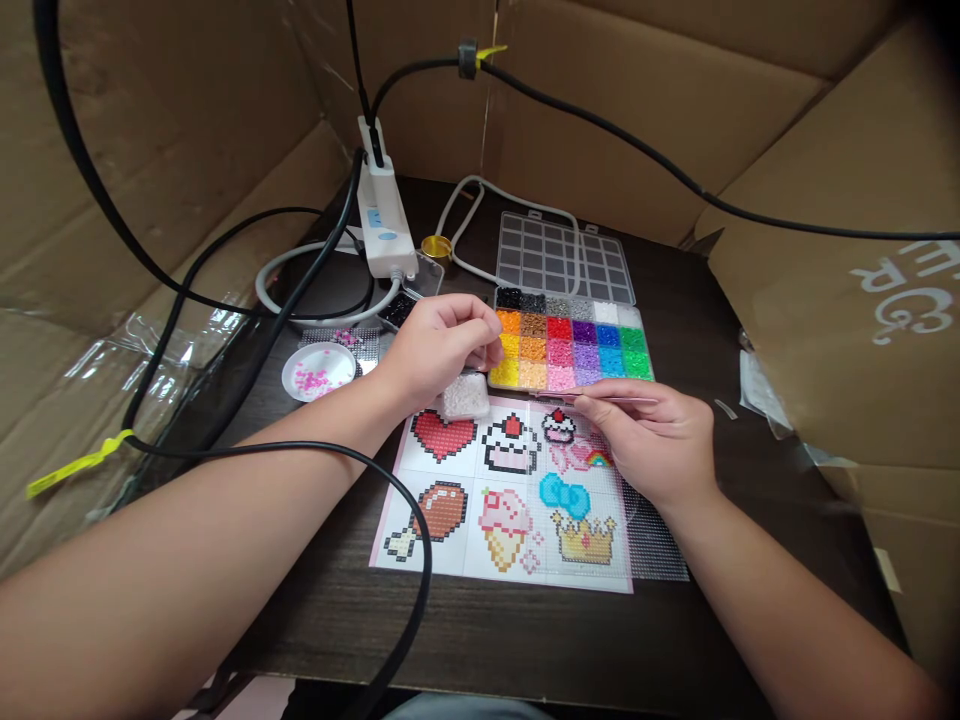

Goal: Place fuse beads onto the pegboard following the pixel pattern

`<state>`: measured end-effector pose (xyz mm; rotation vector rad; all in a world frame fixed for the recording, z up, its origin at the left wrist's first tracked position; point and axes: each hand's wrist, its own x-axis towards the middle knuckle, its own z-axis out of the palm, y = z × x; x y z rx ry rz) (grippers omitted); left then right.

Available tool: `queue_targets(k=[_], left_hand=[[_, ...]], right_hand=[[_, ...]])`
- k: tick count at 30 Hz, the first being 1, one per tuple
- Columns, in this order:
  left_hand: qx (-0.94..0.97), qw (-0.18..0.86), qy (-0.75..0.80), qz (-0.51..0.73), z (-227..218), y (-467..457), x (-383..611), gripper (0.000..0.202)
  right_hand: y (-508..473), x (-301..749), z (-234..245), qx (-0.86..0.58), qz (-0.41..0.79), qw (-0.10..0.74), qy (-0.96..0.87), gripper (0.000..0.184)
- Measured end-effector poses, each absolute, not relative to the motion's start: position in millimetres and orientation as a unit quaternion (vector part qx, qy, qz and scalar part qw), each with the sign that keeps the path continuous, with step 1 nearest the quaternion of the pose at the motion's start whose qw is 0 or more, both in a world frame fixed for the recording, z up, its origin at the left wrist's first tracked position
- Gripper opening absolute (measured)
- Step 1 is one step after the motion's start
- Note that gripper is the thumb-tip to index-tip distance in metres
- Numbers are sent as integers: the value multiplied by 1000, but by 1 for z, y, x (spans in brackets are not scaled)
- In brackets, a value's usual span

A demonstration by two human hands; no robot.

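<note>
Dark bench (525, 640): pattern sheet (510, 500) near centre, bead organizer (570, 345) behind it, small white dish (319, 371) left, power strip (384, 215) far left.

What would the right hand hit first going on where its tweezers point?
Probably the tub of white beads in the left hand: the right hand's tweezers point left along the bead box's near edge. Depth unclear; they could pass above it.

A sheet (480, 520) lies on the table (525, 640), over a pegboard (656, 545) that sticks out at its right. Just behind stands a bead box (574, 345), lid (559, 255) open behind it. A tub (465, 397) sits on the sheet's back edge, tweezers (615, 398) to its right, a dish (319, 372) to its left, a power strip (384, 215) behind the dish.
</note>
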<state>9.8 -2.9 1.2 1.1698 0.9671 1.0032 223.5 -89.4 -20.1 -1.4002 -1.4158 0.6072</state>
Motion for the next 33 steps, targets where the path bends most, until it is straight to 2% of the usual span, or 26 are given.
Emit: queue_targets(k=[27,33], left_hand=[[503,609,427,440,1,-2,11,7],[503,610,426,440,1,-2,11,6]], right_hand=[[-88,224,-17,-580,273,526,-559,2],[-91,222,-8,-582,245,528,-568,5]])
